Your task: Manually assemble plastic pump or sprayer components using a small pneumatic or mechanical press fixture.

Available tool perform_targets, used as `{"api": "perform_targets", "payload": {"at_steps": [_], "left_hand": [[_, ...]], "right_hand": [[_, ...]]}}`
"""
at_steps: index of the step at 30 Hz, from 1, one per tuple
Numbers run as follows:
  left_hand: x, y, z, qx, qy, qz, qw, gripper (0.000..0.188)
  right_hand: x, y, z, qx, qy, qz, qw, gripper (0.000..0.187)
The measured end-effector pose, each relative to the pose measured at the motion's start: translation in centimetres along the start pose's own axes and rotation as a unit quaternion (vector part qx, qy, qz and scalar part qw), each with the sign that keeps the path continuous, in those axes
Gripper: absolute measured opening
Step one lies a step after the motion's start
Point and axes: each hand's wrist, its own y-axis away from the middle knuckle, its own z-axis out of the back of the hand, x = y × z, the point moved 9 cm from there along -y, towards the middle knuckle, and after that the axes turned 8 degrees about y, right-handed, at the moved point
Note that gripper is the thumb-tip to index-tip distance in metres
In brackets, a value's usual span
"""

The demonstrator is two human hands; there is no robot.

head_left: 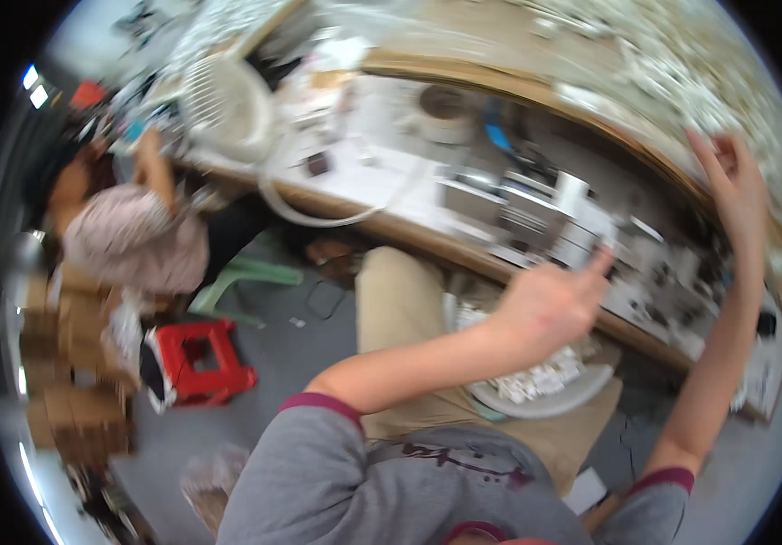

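Note:
My left hand reaches over the table edge to a small metal machine with a block-shaped fixture. Its fingers are curled and its forefinger points forward, close to a pale part of the fixture; whatever the fingers hold is hidden. Out at the far right, my right hand is raised beside a heap of small white plastic pieces. Its fingers look apart, and I see nothing between them, though the picture is blurred. On my lap rests a pale basin with more white pieces.
A wooden rim borders the heap. On the table stand a tape roll and a white basket. To the left are a co-worker, a green stool, a red stool and cardboard boxes.

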Motion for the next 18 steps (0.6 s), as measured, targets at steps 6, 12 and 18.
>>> {"api": "perform_targets", "payload": {"at_steps": [6,12,18], "left_hand": [[-1.1,-1.0,-0.9,0.005,-0.026,-0.072,0.997,0.021],[-1.5,-1.4,-1.2,-0.006,-0.057,-0.079,0.995,0.017],[-1.3,-2.9,-1.9,0.075,-0.015,-0.07,0.995,0.013]], "right_hand": [[-1.6,-0.5,-2.5,0.031,-0.022,0.01,0.999,0.049],[-1.3,0.3,-2.1,0.04,-0.079,0.03,0.996,0.036],[4.8,4.8,2.6,-0.005,-0.129,0.121,0.984,0.014]]}}
